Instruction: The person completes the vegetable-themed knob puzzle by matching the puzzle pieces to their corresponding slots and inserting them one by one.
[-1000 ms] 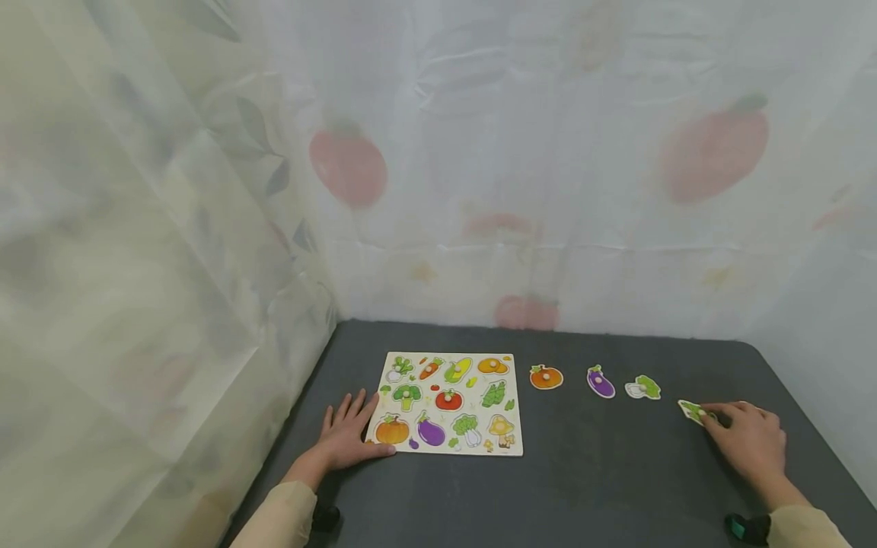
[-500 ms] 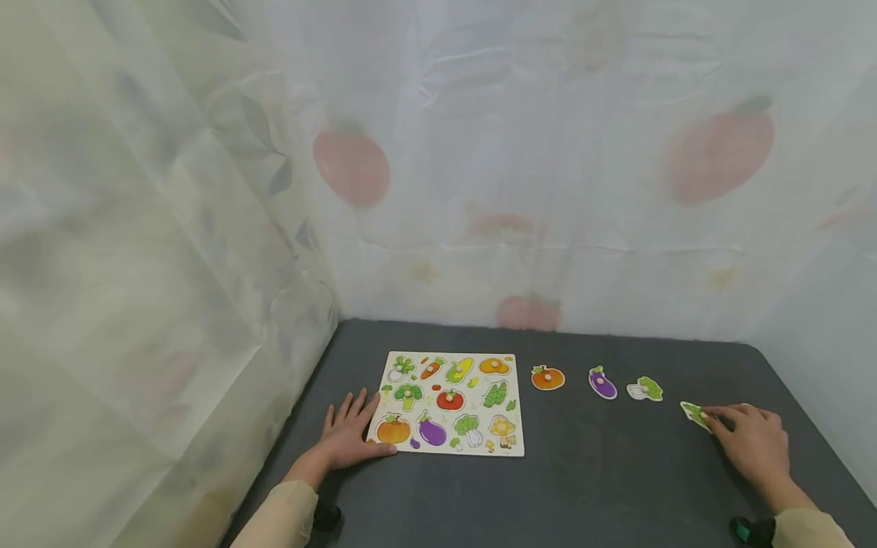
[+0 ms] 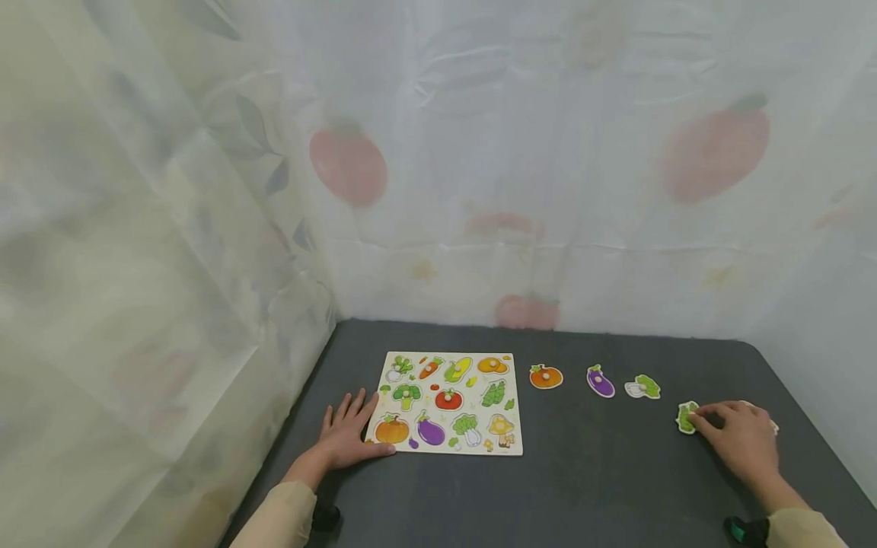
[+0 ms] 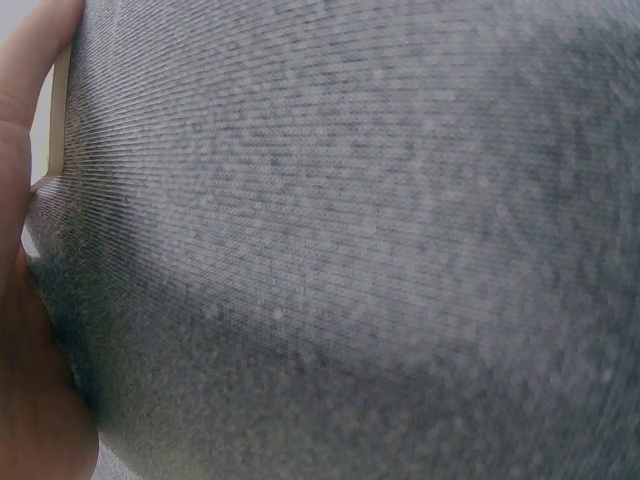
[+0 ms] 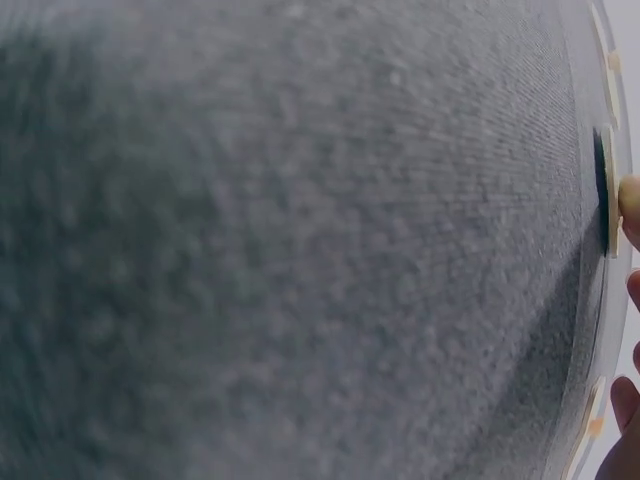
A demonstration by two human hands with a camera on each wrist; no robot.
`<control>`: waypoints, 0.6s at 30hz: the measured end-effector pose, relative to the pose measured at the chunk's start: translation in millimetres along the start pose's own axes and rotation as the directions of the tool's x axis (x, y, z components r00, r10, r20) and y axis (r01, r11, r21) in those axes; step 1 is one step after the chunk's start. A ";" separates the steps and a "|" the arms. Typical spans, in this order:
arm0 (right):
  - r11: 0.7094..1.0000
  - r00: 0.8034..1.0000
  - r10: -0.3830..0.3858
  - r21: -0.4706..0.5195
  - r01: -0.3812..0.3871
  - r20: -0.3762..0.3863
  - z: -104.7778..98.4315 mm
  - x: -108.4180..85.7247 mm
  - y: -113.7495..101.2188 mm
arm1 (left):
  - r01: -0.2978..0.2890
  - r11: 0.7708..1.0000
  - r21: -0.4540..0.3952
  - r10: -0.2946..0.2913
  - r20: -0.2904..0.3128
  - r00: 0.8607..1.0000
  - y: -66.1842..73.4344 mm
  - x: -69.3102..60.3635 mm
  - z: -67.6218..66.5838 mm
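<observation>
My right hand (image 3: 743, 441) pinches a green vegetable puzzle piece (image 3: 687, 418) between thumb and fingers at the table's right side. In the right wrist view the piece (image 5: 613, 190) shows edge-on with a dark shadow along it. My left hand (image 3: 346, 438) lies with spread fingers at the left edge of a wooden vegetable puzzle board (image 3: 479, 449); its thumb touches the near left corner. The left wrist view catches part of that hand (image 4: 30, 300) and the board's edge (image 4: 58, 110).
Right of the board lie a pumpkin piece (image 3: 546, 377), an eggplant piece (image 3: 600, 382) and a bok choy piece (image 3: 642, 387). Another piece (image 3: 774, 427) is mostly hidden behind my right hand. Patterned curtains (image 3: 438, 190) border the dark table (image 3: 582, 487).
The green piece has turned more upright in my right hand, which has shifted slightly left. A piece behind that hand now shows its edge. My left hand stays put.
</observation>
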State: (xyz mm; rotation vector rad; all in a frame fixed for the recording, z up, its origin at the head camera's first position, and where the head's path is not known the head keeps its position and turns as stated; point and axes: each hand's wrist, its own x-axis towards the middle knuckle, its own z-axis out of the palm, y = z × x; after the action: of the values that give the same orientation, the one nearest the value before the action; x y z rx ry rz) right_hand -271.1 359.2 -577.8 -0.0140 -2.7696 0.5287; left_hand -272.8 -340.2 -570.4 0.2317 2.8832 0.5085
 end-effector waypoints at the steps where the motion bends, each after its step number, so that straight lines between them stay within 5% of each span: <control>1: 1.000 1.000 -0.011 0.000 0.011 -0.001 0.7 0.2 0.0 | -0.001 1.000 0.000 0.001 -0.003 1.000 -0.1 0.0 0.3; 18: 1.000 1.000 -0.012 0.001 0.012 0.025 0.5 1.3 -1.1 | 0.007 1.000 0.011 -0.007 -0.003 1.000 -0.6 1.8 1.1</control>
State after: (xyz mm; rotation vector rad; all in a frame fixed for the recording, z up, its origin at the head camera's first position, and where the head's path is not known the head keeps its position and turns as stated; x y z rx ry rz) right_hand -272.5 358.1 -577.4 0.0096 -2.7920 0.5310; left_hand -274.3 -340.1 -571.9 0.2229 2.8890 0.4926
